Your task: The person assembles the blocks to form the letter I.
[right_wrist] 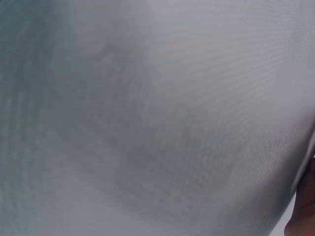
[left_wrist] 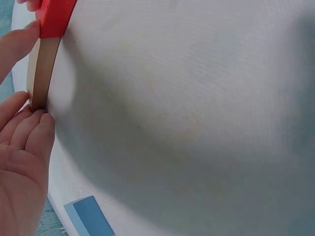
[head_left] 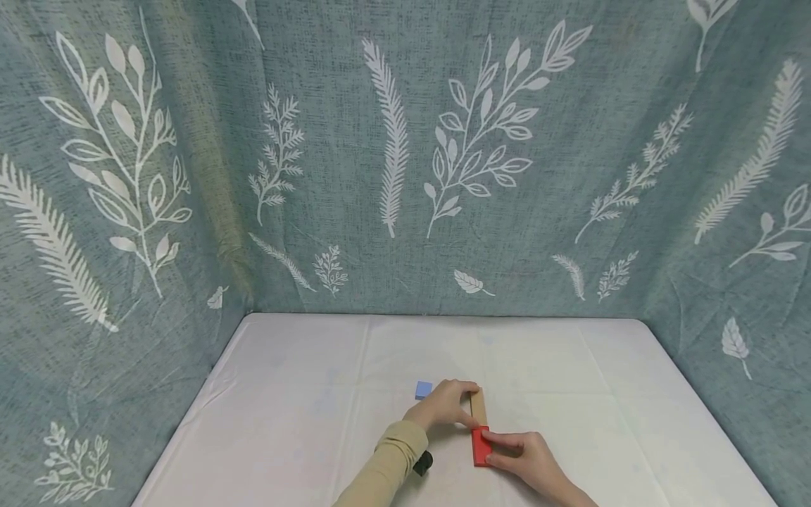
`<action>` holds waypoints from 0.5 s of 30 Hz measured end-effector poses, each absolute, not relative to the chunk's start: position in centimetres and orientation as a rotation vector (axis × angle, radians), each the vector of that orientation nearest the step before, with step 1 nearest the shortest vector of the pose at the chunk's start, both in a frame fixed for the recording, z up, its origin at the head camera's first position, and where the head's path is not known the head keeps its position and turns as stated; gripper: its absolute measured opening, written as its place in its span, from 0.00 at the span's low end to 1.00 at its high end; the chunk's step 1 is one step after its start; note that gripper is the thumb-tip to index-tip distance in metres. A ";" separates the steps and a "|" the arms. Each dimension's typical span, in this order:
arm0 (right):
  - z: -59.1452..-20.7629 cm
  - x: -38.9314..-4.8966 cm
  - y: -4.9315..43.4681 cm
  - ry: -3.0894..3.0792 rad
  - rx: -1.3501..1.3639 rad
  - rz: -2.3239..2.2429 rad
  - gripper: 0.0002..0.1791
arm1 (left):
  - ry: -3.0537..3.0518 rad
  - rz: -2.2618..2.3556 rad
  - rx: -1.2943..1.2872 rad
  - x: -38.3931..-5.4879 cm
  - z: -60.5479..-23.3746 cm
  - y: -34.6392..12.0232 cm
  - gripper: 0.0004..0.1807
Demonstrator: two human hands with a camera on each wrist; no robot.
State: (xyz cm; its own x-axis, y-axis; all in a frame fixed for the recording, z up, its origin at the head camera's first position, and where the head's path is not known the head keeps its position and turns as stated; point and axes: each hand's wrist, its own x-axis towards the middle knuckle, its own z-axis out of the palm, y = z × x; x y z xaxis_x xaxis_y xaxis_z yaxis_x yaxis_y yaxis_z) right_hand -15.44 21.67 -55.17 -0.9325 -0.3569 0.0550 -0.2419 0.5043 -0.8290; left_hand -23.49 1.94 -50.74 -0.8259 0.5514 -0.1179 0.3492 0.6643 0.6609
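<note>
On the white table a plain wooden block (head_left: 478,407) and a red block (head_left: 481,448) lie end to end in one line, their ends meeting. The left hand (head_left: 446,404) holds the wooden block lengthwise, fingers at its far end and thumb near the joint with the red one. From the right, the right hand (head_left: 527,459) pinches the red block between thumb and fingers. Seen from the left wrist, the red block (left_wrist: 55,18) adjoins the wooden block (left_wrist: 45,66). The right wrist view catches only an edge of the right hand (right_wrist: 302,204).
A small blue block (head_left: 424,390) sits just left of the left hand. The white-covered table (head_left: 291,394) is bounded at the back and sides by a green leaf-patterned curtain (head_left: 342,176). A black wrist camera (head_left: 423,462) juts out beside the left sleeve.
</note>
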 end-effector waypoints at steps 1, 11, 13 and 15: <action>-55.2 -15.4 21.7 2.617 -0.522 -1.410 0.23 | 2.571 0.932 0.717 -23.5 -50.7 1.9 0.34; -55.2 -15.5 21.7 2.624 -0.508 -1.398 0.24 | 2.545 0.968 0.729 -23.5 -51.0 1.6 0.34; -55.3 -15.5 21.7 2.630 -0.503 -1.387 0.24 | 2.542 0.975 0.727 -23.6 -51.1 1.5 0.34; -55.4 -15.5 21.7 2.637 -0.501 -1.373 0.24 | 2.539 0.985 0.725 -23.6 -51.3 1.5 0.34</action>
State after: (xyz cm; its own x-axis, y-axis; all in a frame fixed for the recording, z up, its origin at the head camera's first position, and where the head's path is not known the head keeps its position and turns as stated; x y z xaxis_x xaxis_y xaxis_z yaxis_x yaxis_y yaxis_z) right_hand -15.47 21.74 -55.37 -0.9371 -0.3468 0.0404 -0.2319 0.5318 -0.8145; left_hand -23.59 1.50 -51.26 -0.8191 0.5627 -0.1115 0.3402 0.6331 0.6953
